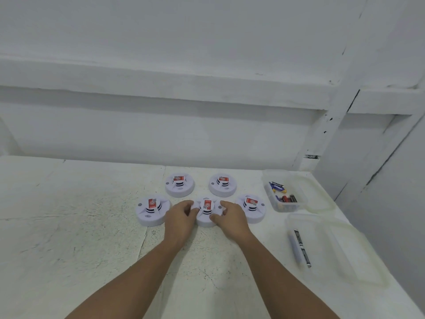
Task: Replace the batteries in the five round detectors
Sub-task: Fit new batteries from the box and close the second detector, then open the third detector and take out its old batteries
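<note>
- At the frame's bottom edge, two bare forearms reach forward over the white desk.
- Lower right, a marker lies in a clear tray, its long axis running near to far.
- Centre frame, the left grip and right grip curl round opposite sides of the centre detector, which lies flat, red-labelled hub upward.
- Beside it, the left detector and right detector lie flat, hubs up.
- Further right, a clear tub holds batteries on their sides.
- Behind, the far-left detector and far-right detector sit apart, hubs up.
</note>
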Available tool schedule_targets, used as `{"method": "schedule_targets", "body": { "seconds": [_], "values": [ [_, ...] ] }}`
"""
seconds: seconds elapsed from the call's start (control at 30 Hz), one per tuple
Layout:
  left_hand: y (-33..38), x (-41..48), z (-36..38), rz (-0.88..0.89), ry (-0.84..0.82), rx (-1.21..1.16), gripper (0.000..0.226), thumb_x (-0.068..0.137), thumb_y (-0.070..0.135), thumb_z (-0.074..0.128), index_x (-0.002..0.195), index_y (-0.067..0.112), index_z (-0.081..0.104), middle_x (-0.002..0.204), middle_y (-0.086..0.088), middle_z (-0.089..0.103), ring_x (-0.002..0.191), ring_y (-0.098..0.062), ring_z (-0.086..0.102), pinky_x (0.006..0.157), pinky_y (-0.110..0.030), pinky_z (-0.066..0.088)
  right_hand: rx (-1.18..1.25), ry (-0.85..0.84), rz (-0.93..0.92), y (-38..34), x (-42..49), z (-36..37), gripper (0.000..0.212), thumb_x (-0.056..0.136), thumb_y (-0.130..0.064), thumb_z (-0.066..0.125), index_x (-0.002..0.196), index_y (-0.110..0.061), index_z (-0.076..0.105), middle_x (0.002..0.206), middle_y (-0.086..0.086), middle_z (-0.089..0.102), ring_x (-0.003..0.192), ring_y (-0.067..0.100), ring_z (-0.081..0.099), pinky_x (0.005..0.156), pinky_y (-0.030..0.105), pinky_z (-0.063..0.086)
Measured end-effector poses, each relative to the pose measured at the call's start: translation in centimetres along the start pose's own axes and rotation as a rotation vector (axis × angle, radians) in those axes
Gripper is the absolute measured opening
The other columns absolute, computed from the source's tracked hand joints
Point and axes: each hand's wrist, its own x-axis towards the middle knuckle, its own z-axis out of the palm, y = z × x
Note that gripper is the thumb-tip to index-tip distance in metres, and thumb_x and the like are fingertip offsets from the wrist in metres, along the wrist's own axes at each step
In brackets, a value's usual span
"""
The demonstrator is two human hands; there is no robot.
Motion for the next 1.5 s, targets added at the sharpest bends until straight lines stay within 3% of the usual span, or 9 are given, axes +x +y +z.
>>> {"method": "schedule_targets", "body": {
  "seconds": [0.27,0.43,0.57,0.7,0.87,1.03,1.17,1.33,1.5],
  "values": [
    [-0.5,0.6,-0.4,-0.037,-0.073,0.002,0.041,0.091,0.026,0.059,0.129,0.011,0.056,0.123,-0.006,0.063,0.097,-0.010,0.055,0.083,-0.023,0.040,-0.059,-0.036,0.011,-0.1,0.2,-0.4,0.039,0.082,-0.023,0.066,0.115,-0.005,0.058,0.111,0.006,0.065,0.100,0.023,0.061,0.088,0.037,0.051],
    [-0.3,1.2,-1.5,-0.005,-0.050,-0.010,0.035,0.090,0.022,0.060,0.124,0.013,0.058,0.117,-0.003,0.063,0.100,-0.011,0.056,0.085,-0.025,0.042,-0.128,-0.009,0.012,-1.1,0.9,-0.3,0.053,0.083,-0.032,0.061,0.131,-0.015,0.047,0.123,0.011,0.055,0.103,0.024,0.058,0.068,0.025,0.043],
    [-0.2,1.4,-3.4,0.055,0.033,0.004,0.028,0.089,0.015,0.060,0.117,0.011,0.062,0.109,-0.001,0.065,0.093,-0.011,0.059,0.080,-0.021,0.043,-0.204,0.060,-0.065,-3.3,1.1,0.5,0.054,0.087,-0.030,0.059,0.137,-0.018,0.042,0.133,0.014,0.040,0.102,0.028,0.059,0.077,0.027,0.041],
    [-1.1,1.7,-5.5,0.076,0.091,0.083,0.028,0.088,0.006,0.054,0.113,0.012,0.064,0.106,-0.001,0.063,0.084,-0.008,0.057,0.075,-0.016,0.039,-0.244,0.028,-0.150,-5.5,1.4,2.6,0.039,0.090,-0.020,0.054,0.128,-0.013,0.050,0.130,0.012,0.043,0.087,0.025,0.060,0.073,0.026,0.038],
    [-3.4,1.5,-8.5,0.042,0.213,0.146,0.026,0.087,0.011,0.060,0.112,0.011,0.065,0.107,-0.010,0.059,0.091,-0.018,0.056,0.077,-0.019,0.037,-0.284,-0.097,-0.184,-7.9,1.4,6.2,0.029,0.089,-0.011,0.053,0.116,0.000,0.059,0.115,0.015,0.061,0.106,0.028,0.057,0.082,0.031,0.046],
    [-5.5,0.7,-10.5,-0.125,0.122,0.121,0.034,0.088,0.016,0.059,0.121,0.011,0.056,0.107,-0.009,0.057,0.096,-0.023,0.058,0.079,-0.028,0.041,-0.260,-0.186,-0.120,-8.2,1.6,9.5,0.031,0.096,-0.026,0.047,0.070,-0.009,0.045,0.071,0.003,0.047,0.074,0.021,0.049,0.046,0.020,0.028],
    [-5.7,0.8,-11.0,-0.149,0.093,0.102,0.014,0.089,0.019,0.058,0.097,0.008,0.063,0.090,-0.010,0.068,0.086,-0.028,0.063,0.067,-0.033,0.046,-0.229,-0.189,-0.107,-8.1,1.8,10.9,0.024,0.096,-0.028,0.046,0.081,-0.009,0.050,0.087,0.008,0.056,0.076,0.021,0.048,0.047,0.022,0.026],
    [-6.0,1.1,-11.3,-0.224,0.086,-0.023,0.025,0.084,0.011,0.061,0.109,0.013,0.064,0.097,-0.004,0.070,0.086,-0.019,0.065,0.072,-0.032,0.049,-0.035,-0.204,-0.105,-7.9,1.6,10.8,0.024,0.092,-0.023,0.053,0.114,-0.014,0.050,0.107,0.004,0.060,0.089,0.022,0.057,0.066,0.029,0.041],
    [-4.5,0.1,-10.9,-0.260,0.200,-0.218,0.034,0.088,0.029,0.063,0.119,0.019,0.056,0.098,0.002,0.062,0.086,-0.010,0.061,0.079,-0.034,0.053,0.192,-0.219,-0.111,-6.8,0.1,8.9,0.026,0.084,-0.008,0.061,0.096,-0.027,0.047,0.091,0.006,0.067,0.079,0.025,0.066,0.073,0.051,0.056]
  ]
}}
